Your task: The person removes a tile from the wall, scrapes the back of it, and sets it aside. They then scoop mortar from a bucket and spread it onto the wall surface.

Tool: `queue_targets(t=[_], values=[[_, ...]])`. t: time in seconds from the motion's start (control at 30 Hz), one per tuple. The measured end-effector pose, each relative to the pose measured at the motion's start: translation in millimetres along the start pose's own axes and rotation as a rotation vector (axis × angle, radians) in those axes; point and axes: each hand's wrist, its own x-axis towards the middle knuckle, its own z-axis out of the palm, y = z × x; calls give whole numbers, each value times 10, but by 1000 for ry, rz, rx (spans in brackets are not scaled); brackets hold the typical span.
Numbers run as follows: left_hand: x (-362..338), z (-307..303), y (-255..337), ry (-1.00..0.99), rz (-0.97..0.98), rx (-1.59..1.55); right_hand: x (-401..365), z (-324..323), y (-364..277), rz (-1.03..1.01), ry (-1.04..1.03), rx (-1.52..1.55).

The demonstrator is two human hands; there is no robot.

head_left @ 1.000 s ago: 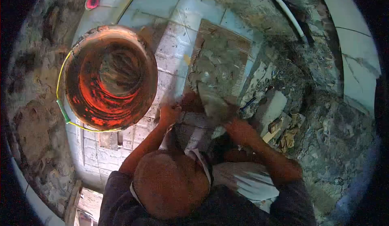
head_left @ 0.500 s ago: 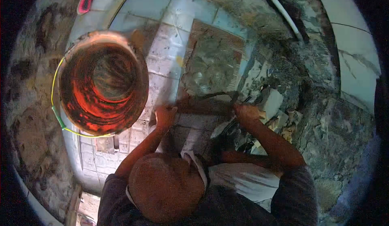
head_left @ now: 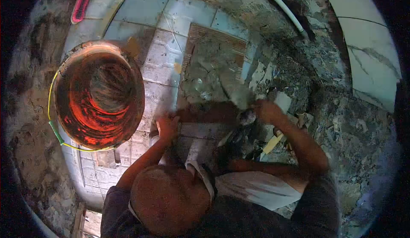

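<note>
A reddish-brown tile (head_left: 238, 46), ribbed side up, lies before me with grey wet mortar (head_left: 209, 67) over most of it. Its near strip is dark and bare. At the tile's near left corner is my left hand (head_left: 168, 127), fingers closed on the edge. My right hand (head_left: 269, 111) is closed at the near right side, around what looks like a trowel; its handle is hidden. The blurred grey trowel blade (head_left: 238, 93) meets the mortar at the right edge. To the left stands an orange-red bucket (head_left: 68, 105), mortar-smeared, with mortar at its bottom.
The bucket's yellow handle with a green grip (head_left: 55, 132) hangs down its left side. A pink brush-like object (head_left: 80, 9) lies at the upper left. Broken rubble (head_left: 299, 122) covers the right, a white pipe (head_left: 286, 11) above it. Pale floor tiles (head_left: 160, 63) lie between bucket and tile.
The trowel blade has swung from lying across the tile's near part to an angle at its right edge. My left hand stays at the corner. The whole view has shifted slightly.
</note>
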Motion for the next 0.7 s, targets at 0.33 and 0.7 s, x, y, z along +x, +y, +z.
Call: queue_targets(t=[0.33, 0.7], values=[[32, 123, -130, -32, -85, -55, -315, -43, -498, 142, -210, -55], [59, 48, -110, -61, -89, -10, 338, -90, -340, 373, -158, -70]])
